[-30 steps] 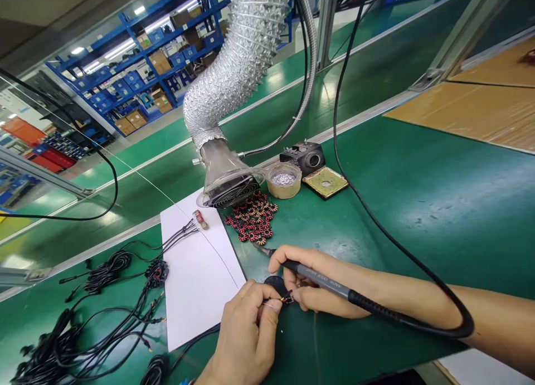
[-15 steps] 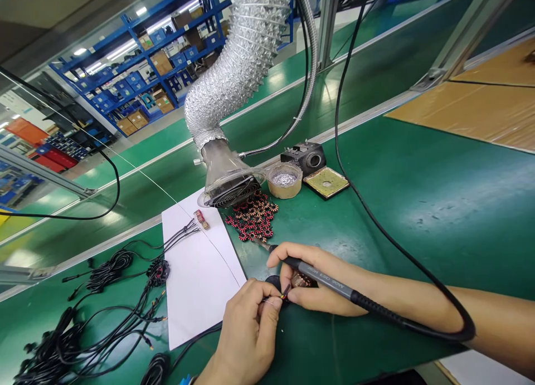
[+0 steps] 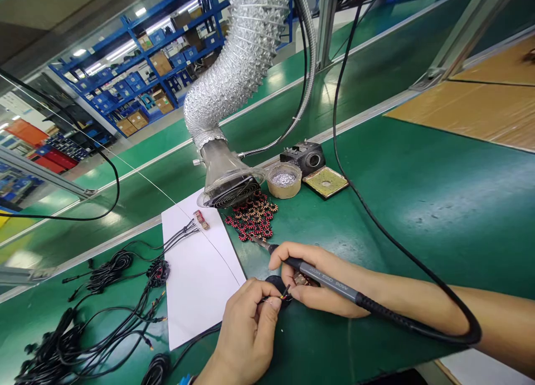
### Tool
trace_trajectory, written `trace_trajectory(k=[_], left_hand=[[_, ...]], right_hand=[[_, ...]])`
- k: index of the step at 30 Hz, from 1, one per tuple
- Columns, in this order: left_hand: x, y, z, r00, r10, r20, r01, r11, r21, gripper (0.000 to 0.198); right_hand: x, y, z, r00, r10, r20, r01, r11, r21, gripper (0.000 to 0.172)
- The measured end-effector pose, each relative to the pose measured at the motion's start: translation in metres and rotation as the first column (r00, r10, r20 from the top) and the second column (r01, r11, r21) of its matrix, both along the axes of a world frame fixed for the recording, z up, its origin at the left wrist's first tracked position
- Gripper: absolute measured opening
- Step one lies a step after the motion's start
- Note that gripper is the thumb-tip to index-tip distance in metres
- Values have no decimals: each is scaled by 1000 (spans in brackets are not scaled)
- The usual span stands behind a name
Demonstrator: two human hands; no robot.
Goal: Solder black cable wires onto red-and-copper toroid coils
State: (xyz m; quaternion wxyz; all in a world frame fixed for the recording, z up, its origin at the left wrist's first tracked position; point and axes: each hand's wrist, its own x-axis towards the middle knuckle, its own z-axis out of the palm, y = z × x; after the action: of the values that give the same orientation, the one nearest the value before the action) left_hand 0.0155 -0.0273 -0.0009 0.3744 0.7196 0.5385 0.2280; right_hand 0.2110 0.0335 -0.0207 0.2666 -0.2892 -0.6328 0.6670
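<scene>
My left hand [image 3: 249, 323] is closed, thumb and forefinger pinching a black cable end [image 3: 285, 293] with thin coloured wires and a fine strand of solder wire [image 3: 213, 245]. Close against it, my right hand [image 3: 311, 279] is closed around a soldering iron [image 3: 328, 281], whose tip points up and left toward a pile of small red and copper wound ring coils [image 3: 253, 215]. The right thumb and fingers also meet near the cable end; whether they touch it is hard to tell. Behind them, partly covered, are a dark round object [image 3: 275, 282] and a copper-coloured piece [image 3: 301, 280].
A fume extractor nozzle [image 3: 228, 176] hangs over the coils. Behind stand a tub of silvery shavings [image 3: 284, 180], a black holder [image 3: 307, 155] and a yellow sponge tray [image 3: 326, 181]. Left lie white paper [image 3: 196, 284] and black cables [image 3: 62, 340]. The iron's cord [image 3: 384, 243] loops across the right.
My right fingers have shifted very slightly right and away from my left fingertips at the cable end. The soldering iron moves a touch with them; the rest looks the same.
</scene>
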Motion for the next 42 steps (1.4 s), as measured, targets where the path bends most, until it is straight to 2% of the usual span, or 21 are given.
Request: trace_trajectory(k=[11, 16, 22, 33, 42], left_hand=[[-1, 1, 1, 997, -67, 26, 66, 997, 40, 22], [-1, 2, 1, 997, -65, 30, 63, 997, 49, 22], [-2, 1, -3, 999, -7, 49, 6, 1000, 19, 21], [-1, 0, -5, 998, 35, 52, -35, 999, 15, 20], [2, -3, -10, 982, 122, 141, -125, 992, 11, 21]], right_hand=[[0, -1, -5, 996, 48, 69, -55, 993, 103, 43], [2, -1, 0, 987, 96, 125, -117, 977, 177, 44], [6, 0, 3, 990, 18, 140, -53, 967, 250, 38], [2, -3, -2, 998, -5, 61, -9, 975, 221, 38], [-3, -3, 0, 998, 22, 54, -26, 997, 74, 43]])
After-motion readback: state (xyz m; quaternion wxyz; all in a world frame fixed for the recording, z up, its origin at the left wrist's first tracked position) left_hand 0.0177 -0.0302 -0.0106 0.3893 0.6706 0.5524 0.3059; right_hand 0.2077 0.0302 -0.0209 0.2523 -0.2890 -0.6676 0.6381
